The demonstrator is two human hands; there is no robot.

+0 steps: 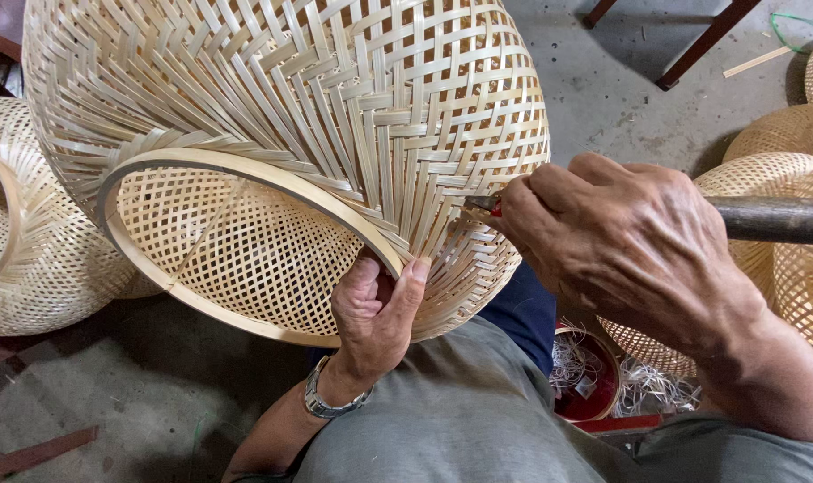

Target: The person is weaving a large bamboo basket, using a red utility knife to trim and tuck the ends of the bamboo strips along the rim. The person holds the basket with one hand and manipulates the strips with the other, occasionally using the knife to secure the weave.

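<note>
Firmly, your left hand [373, 313] pinches the woven basket's [317, 116] rim [245, 174], steadying it. Your right hand [621, 241] clenches a thin tool [483, 204], tip against the weave.

silver wristwatch [331, 400], grey shirt [478, 420], bare forearms.

Possibly a small label, red tub [588, 386].

Place: a basket-weaving workshop
Signs: pale woven bamboo baskets [31, 224] piled around; bare grey concrete floor [621, 80]; red tub of bamboo shavings [590, 376]
</note>
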